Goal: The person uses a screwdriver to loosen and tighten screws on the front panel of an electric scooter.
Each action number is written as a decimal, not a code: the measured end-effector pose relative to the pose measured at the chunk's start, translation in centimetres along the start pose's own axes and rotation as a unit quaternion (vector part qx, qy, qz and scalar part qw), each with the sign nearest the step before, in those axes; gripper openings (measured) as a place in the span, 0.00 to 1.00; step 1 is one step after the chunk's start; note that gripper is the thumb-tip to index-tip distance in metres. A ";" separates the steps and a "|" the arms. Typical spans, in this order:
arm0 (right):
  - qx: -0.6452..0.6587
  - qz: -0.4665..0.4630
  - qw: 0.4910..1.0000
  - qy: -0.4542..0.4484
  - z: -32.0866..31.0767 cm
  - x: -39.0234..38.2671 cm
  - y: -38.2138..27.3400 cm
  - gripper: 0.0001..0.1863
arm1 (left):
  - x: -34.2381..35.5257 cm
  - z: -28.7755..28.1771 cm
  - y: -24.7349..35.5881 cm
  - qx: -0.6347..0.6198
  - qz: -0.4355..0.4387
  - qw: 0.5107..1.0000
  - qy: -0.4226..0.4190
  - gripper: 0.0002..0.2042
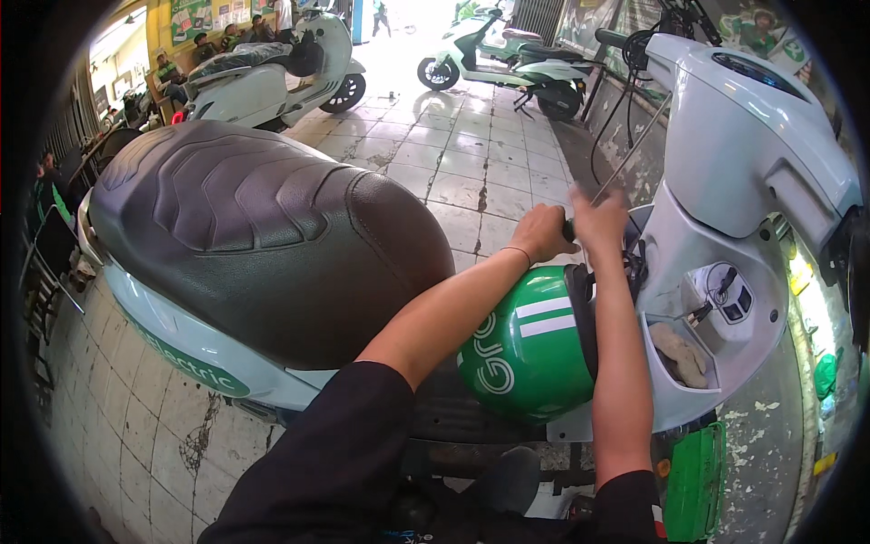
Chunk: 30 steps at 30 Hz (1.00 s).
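Head view: left hand closed around dark handle; right hand just beside it, blurred, at slender metal rod, cannot tell whether gripping; both above green helmet, between scooter seat and pale front panel.

Dark footboard, green helmet apparently on it, pale tiled floor, white scooters parked there

I am working in a scooter workshop or showroom; glare at the far end leaves which unsettled. Observed: several scooters standing on a worn tile floor, people seated beneath posters, a peeling wall to my right.
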State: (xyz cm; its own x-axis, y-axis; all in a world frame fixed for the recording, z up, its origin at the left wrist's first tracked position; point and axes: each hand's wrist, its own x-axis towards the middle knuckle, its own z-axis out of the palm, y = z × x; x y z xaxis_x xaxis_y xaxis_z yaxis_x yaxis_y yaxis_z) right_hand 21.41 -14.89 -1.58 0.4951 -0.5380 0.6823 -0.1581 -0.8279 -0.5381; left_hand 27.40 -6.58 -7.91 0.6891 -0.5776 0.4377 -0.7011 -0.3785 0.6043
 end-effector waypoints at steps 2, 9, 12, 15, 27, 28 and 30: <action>0.042 0.073 0.988 -0.131 -0.3 -0.4 0.1 0.27 | -0.2 -0.3 0.3 0.044 -0.025 0.997 0.061 0.15; -0.008 0.011 0.984 -0.180 0.2 -0.2 1.9 0.23 | 0.4 -0.5 -1.4 0.024 0.038 0.998 -0.043 0.16; 0.017 -0.036 0.988 -0.149 0.7 -0.2 2.1 0.19 | 0.3 -0.6 -1.9 0.000 0.124 0.990 -0.067 0.14; 0.029 -0.026 0.990 -0.133 0.9 -0.4 2.0 0.21 | 0.0 -0.5 -1.5 -0.004 0.091 0.996 -0.019 0.15; -0.085 -0.061 0.979 -0.174 1.1 -0.2 2.5 0.25 | -0.5 -0.5 -1.6 -0.117 0.036 0.992 -0.034 0.12; -0.079 -0.069 0.978 -0.179 1.1 -0.1 2.5 0.24 | -0.6 -0.5 -1.6 -0.127 0.052 0.990 -0.013 0.12; -0.077 -0.075 0.976 -0.189 1.0 -0.3 2.4 0.23 | -0.7 -0.5 -1.3 -0.031 0.015 0.999 0.013 0.13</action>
State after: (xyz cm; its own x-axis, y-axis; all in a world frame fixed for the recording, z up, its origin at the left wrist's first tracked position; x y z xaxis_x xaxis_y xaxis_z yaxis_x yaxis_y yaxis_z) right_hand 21.76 -16.58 -3.56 0.7974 -0.3362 0.5011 -0.1718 -0.9225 -0.3456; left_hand 27.91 -5.34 -8.62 0.6733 -0.5689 0.4723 -0.7089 -0.3152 0.6310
